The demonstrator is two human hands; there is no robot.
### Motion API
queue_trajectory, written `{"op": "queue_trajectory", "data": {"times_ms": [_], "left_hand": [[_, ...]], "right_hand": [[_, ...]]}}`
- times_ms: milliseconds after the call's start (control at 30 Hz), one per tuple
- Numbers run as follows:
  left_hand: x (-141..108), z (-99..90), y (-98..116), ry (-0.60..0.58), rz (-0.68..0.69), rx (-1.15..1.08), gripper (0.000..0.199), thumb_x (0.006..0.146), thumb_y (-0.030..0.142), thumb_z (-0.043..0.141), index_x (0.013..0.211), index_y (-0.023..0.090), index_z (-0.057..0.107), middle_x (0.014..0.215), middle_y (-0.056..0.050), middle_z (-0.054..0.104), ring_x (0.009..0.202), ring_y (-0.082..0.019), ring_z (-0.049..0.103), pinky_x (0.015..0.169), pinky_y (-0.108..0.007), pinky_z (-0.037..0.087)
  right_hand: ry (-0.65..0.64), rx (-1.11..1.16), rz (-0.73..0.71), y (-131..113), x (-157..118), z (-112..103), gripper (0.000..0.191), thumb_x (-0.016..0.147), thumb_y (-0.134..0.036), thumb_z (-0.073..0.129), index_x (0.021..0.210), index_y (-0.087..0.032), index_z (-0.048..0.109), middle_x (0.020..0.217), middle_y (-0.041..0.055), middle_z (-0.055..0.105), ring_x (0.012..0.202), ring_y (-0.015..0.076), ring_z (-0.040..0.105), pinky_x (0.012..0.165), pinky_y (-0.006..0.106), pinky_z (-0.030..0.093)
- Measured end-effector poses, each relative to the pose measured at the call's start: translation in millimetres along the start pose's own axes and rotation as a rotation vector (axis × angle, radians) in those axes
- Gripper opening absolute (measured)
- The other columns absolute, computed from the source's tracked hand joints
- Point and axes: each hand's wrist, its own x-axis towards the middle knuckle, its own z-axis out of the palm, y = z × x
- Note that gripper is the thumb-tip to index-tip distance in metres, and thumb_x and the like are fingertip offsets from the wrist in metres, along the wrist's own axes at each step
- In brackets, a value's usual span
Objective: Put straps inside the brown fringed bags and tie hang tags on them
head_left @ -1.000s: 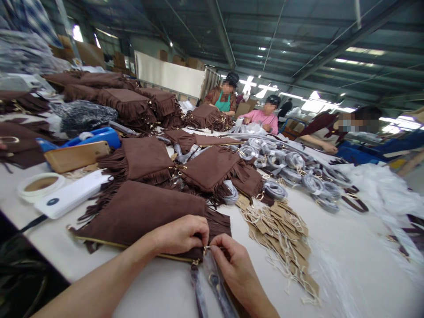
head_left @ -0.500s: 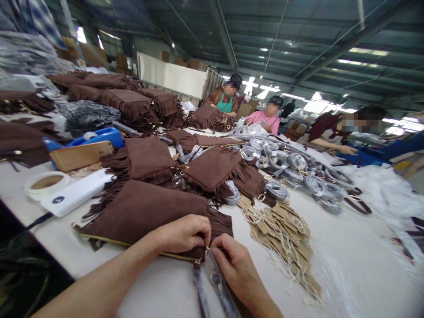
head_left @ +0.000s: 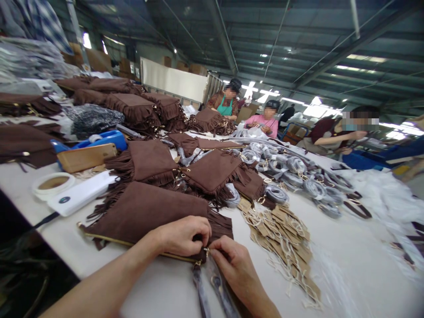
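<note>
L hand (head_left: pixel 185 234) & R hand (head_left: pixel 233 260) close tog. — both pinching (fingers (head_left: pixel 206 229) curled).

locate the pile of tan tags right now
In the head view, the tan tags lie right of centre on the table, beside the right hand, nearer the camera than the coiled straps.

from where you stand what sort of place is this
Probably a factory or workshop: many matching brown fringed bags, a heap of cardboard tags with strings, and co-workers seen across the table.
</note>
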Motion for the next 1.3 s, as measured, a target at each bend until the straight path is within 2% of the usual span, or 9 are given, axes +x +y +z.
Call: {"op": "queue_trajectory", "data": {"times_ms": [167, 333, 467, 600, 733, 867, 1100, 1200, 1300], "left_hand": [[-3, 5.9, 0, 0.03, 0.025, 0.051, 0.011, 0.069, 0.008, 0.059, 0.067, 0.017, 0.056, 0.091, -0.005, 0.063, 0.087, -0.019, 0.059, 0.083, -0.026, 0.045], [-1, 12.9, -1, 0.083, 0.077, 0.147, 0.017, 0.067, 0.002, 0.051, 0.066, 0.019, 0.048, 0.078, -0.002, 0.057, 0.077, -0.017, 0.053, 0.07, -0.025, 0.042], [1, 7.7, 0, 0.211, 0.005, -0.049, 0.018, 0.062, 0.002, 0.048, 0.063, 0.019, 0.043, 0.078, -0.001, 0.056, 0.071, -0.014, 0.05, 0.062, -0.023, 0.038], [4, 1.6, 0, 0.345, -0.049, -0.179, 0.012, 0.067, 0.007, 0.046, 0.062, 0.018, 0.046, 0.083, -0.003, 0.058, 0.077, -0.015, 0.053, 0.069, -0.024, 0.041], [6, 2.0, 4, 0.404, -0.068, -0.306, 0.008, 0.071, 0.012, 0.05, 0.064, 0.017, 0.05, 0.091, -0.005, 0.059, 0.081, -0.015, 0.053, 0.068, -0.024, 0.041], [8, 3.6, 9, 0.453, -0.048, -0.393, 0.009, 0.072, 0.015, 0.052, 0.064, 0.017, 0.051, 0.093, -0.005, 0.059, 0.084, -0.017, 0.053, 0.07, -0.025, 0.041], [10, 5.1, 9, 0.462, -0.078, -0.427, 0.009, 0.074, 0.018, 0.056, 0.066, 0.017, 0.051, 0.086, -0.003, 0.057, 0.081, -0.016, 0.052, 0.07, -0.025, 0.041], [8, 7.2, 7, 0.377, -0.178, -0.448, 0.006, 0.078, 0.022, 0.056, 0.077, 0.016, 0.058, 0.078, 0.001, 0.054, 0.071, -0.013, 0.049, 0.062, -0.023, 0.039], [6, 10.9, 5, 0.29, -0.218, -0.454, 0.011, 0.074, 0.023, 0.064, 0.08, 0.015, 0.062, 0.075, 0.003, 0.053, 0.066, -0.011, 0.046, 0.058, -0.021, 0.036]], "right_hand": [[-0.009, -0.001, 0.007, 1, -1, 1, 0.016, 0.087, -0.017, 0.055, 0.077, -0.019, 0.067, 0.073, 0.0001, 0.066, 0.07, 0.0147, 0.061, 0.067, 0.023, 0.043], [-0.03, 0.025, 0.021, -2, 1, -1, 0.016, 0.088, -0.02, 0.054, 0.082, -0.02, 0.069, 0.078, 0.0009, 0.069, 0.075, 0.0161, 0.063, 0.07, 0.024, 0.044], [-0.086, 0.034, 0.118, 1, -2, -9, 0.019, 0.083, -0.021, 0.059, 0.099, -0.022, 0.069, 0.082, -0.0006, 0.069, 0.072, 0.0161, 0.061, 0.067, 0.025, 0.043], [-0.058, 0.078, 0.207, 9, -5, -16, 0.027, 0.08, -0.022, 0.061, 0.106, -0.022, 0.067, 0.08, -0.0014, 0.067, 0.064, 0.0146, 0.056, 0.061, 0.025, 0.042], [0.079, 0.217, 0.183, 0, -1, -11, 0.024, 0.089, -0.037, 0.055, 0.096, -0.02, 0.07, 0.08, 0.0017, 0.068, 0.072, 0.0174, 0.059, 0.066, 0.026, 0.045], [0.107, 0.207, 0.17, -16, 7, 1, 0.017, 0.085, -0.033, 0.06, 0.082, -0.02, 0.07, 0.072, -0.0002, 0.063, 0.064, 0.015, 0.054, 0.06, 0.024, 0.041], [0.157, 0.236, 0.133, -12, 13, 9, 0.022, 0.084, -0.033, 0.059, 0.069, -0.019, 0.063, 0.065, -0.0024, 0.054, 0.062, 0.0137, 0.049, 0.058, 0.023, 0.037], [0.157, 0.315, 0.176, -9, 14, 8, 0.027, 0.084, -0.039, 0.061, 0.069, -0.018, 0.063, 0.064, -0.0018, 0.056, 0.064, 0.0146, 0.051, 0.06, 0.023, 0.039], [0.166, 0.356, 0.209, -9, 14, 8, 0.031, 0.083, -0.045, 0.063, 0.067, -0.018, 0.063, 0.062, -0.0022, 0.056, 0.063, 0.0144, 0.05, 0.059, 0.023, 0.039]]}}
